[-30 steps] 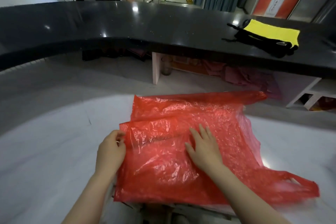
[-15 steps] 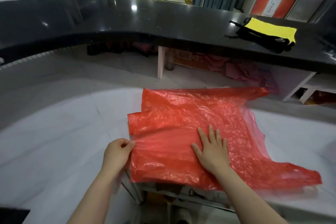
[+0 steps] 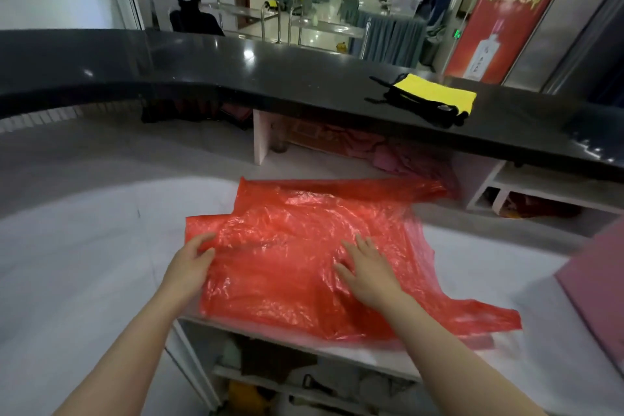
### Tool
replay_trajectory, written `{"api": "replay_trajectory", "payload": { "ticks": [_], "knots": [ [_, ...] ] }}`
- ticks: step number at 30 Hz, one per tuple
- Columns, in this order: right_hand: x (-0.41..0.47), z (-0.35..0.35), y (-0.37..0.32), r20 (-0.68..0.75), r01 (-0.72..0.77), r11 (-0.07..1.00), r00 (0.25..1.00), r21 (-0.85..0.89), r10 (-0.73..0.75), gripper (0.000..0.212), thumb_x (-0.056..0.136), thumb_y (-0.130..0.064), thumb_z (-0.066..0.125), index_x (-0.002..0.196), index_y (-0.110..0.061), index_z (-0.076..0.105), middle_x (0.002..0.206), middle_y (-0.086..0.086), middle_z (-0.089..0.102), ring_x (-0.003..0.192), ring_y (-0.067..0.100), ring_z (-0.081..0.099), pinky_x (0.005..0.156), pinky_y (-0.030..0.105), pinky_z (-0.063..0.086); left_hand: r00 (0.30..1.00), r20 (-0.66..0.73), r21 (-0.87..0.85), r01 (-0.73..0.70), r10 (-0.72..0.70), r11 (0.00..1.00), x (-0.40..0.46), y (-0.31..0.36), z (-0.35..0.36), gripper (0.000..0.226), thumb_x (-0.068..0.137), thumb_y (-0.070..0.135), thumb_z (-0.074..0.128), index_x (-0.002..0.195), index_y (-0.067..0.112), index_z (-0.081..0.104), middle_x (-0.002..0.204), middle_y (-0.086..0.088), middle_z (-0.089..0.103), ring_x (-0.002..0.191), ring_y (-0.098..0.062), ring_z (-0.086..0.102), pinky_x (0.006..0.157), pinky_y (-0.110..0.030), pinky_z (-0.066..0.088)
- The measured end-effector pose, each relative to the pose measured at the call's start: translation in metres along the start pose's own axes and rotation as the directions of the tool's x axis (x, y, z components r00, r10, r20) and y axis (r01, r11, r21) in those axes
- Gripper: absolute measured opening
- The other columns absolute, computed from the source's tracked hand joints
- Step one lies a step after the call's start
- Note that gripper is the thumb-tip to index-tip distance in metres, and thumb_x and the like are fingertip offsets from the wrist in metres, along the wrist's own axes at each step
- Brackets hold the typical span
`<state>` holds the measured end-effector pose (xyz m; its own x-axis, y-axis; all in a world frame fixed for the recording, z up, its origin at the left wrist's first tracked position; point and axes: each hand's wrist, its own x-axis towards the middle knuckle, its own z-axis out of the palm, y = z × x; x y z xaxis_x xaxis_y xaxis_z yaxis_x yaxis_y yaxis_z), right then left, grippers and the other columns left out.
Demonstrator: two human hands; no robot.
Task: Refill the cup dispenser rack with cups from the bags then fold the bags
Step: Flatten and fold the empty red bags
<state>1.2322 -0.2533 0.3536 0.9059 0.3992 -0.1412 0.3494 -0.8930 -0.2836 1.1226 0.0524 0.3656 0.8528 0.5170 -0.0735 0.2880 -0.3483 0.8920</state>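
A red plastic bag (image 3: 293,246) lies spread flat on the white counter (image 3: 84,246), its handle end trailing off to the right near the front edge. My left hand (image 3: 192,263) grips the bag's left edge between thumb and fingers. My right hand (image 3: 368,267) presses flat on the middle of the bag, fingers spread. No cups or dispenser rack are in view.
A raised black counter top (image 3: 236,78) curves across the back, with a yellow and black cloth item (image 3: 435,98) on it. Shelves with clutter sit below the front edge (image 3: 287,375). A pink surface (image 3: 597,273) is at the right. A person stands beyond the counter.
My left hand has shifted from the bag's lower left edge to pinch the left corner flap. The right hand stays pressed on the bag. The camera has tilted upward.
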Motion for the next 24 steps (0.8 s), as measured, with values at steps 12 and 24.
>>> {"api": "replay_trajectory", "payload": {
  "ticks": [12,24],
  "knots": [
    [-0.075,-0.028,0.133,0.023,0.075,0.994,0.997,-0.078,-0.074,0.058,0.095,-0.051,0.045,0.148,-0.032,0.033,0.161,-0.001,0.016,0.147,0.02,0.015,0.118,0.04,0.017,0.974,0.209,0.41,-0.167,0.085,0.897,-0.064,0.008,0.015,0.051,0.087,-0.001,0.056,0.111,0.044,0.062,0.126,0.0,0.061,0.098,-0.008,0.055,0.08,-0.018,0.046],
    [-0.113,-0.022,0.165,0.08,0.263,0.928,0.965,-0.265,-0.25,0.097,0.069,-0.088,0.034,0.15,-0.041,0.009,0.151,-0.02,-0.011,0.141,0.008,-0.019,0.112,0.049,-0.022,0.961,0.147,0.352,-0.272,0.234,0.896,-0.098,0.023,0.044,0.04,0.09,0.002,0.058,0.111,0.036,0.064,0.142,0.001,0.048,0.132,-0.024,0.043,0.106,-0.048,0.04]
  ]
}}
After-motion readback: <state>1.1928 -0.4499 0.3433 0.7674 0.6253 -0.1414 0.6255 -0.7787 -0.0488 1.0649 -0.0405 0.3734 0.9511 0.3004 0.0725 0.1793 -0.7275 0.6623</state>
